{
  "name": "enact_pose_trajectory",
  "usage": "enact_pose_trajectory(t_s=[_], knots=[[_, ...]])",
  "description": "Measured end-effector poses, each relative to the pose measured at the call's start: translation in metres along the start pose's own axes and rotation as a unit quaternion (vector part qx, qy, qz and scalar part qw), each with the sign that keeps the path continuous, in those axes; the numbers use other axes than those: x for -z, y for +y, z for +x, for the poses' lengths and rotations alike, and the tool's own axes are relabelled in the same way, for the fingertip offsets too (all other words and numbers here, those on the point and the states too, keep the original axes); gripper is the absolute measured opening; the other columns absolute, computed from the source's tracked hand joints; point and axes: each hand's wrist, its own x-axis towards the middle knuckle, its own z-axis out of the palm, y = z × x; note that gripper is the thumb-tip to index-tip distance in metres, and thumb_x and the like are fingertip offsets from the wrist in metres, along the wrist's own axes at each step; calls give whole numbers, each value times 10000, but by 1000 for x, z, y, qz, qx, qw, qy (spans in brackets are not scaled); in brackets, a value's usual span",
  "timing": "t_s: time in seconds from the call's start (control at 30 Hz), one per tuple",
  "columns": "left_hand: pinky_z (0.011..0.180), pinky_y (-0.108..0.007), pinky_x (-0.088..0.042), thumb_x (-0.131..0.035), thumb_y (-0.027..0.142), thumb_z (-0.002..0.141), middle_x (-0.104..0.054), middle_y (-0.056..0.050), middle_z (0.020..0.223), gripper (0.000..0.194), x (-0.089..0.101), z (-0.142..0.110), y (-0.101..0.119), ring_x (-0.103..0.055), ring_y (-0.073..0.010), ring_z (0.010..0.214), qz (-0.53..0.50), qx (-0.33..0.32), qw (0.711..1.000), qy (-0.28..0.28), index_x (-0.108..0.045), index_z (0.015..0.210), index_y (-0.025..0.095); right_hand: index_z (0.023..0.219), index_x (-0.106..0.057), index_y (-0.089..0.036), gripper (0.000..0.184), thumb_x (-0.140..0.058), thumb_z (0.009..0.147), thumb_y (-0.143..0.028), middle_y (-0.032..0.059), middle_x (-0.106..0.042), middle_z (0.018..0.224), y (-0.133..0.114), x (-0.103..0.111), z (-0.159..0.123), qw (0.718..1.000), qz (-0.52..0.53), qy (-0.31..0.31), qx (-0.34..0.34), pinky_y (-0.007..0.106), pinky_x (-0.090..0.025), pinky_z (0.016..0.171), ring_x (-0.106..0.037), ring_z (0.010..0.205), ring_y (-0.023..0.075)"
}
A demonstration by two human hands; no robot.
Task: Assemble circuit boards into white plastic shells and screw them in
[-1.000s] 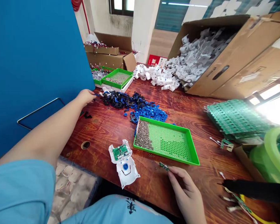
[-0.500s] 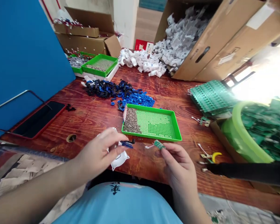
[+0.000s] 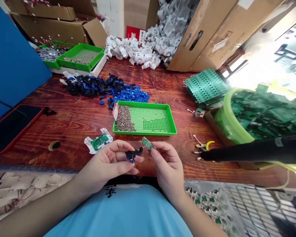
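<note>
Between the thumb and fingers of my left hand (image 3: 108, 163) is a small black-and-blue plastic part (image 3: 133, 155). My right hand (image 3: 169, 166) pinches a small green circuit board (image 3: 147, 143) by its right end. The board and the plastic part are close to each other, in front of my body; whether they touch I cannot tell. Just beyond my left hand, a white plastic shell (image 3: 90, 144) lies on the table with a larger green circuit board (image 3: 100, 142) in it. A green tray (image 3: 151, 132) of small screws (image 3: 124, 119) stands beyond both hands.
Black and blue plastic parts (image 3: 88, 86) lie heaped behind the tray, with white shells (image 3: 138, 52) farther back. At the right are stacked green panels (image 3: 204, 86), a light-green tub (image 3: 228, 113) of boards and a black bar (image 3: 256, 149). A phone (image 3: 14, 128) lies at the left.
The view has shifted, so the table's things sit farther left. My hands have come closer together, bringing the board nearer to the plastic part. The white shell with its board is now more exposed.
</note>
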Motion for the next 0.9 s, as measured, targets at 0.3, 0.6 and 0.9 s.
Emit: enact_pose_trajectory(t_s=[0.3,0.6,0.9], knots=[[687,-213,-566,-753,224,774,-782,-23,861,252,2,-2,-3,-727,-126,695,12,-2,1000,2,-545,915,212,1004,-619,-235,131,-582,883,-268,15,-650,919,4,18,1,981,-191,-19,22,251,-529,774,-631,841,122],[692,-203,-504,-666,332,851,-760,15,710,149,8,-6,-8,-698,-110,684,85,-36,995,-49,-584,921,229,919,-656,-203,164,-556,877,-326,42,-639,852,14,49,7,912,-402,-85,-16,293,-518,688,-615,727,156],[571,-234,-478,-682,372,823,-627,48,578,210,15,-1,-18,-596,-112,528,111,-33,993,-4,-595,946,227,937,-678,-231,154,-562,864,-301,62,-622,913,17,56,13,868,-486,-101,23,369,-518,783,-611,848,212]])
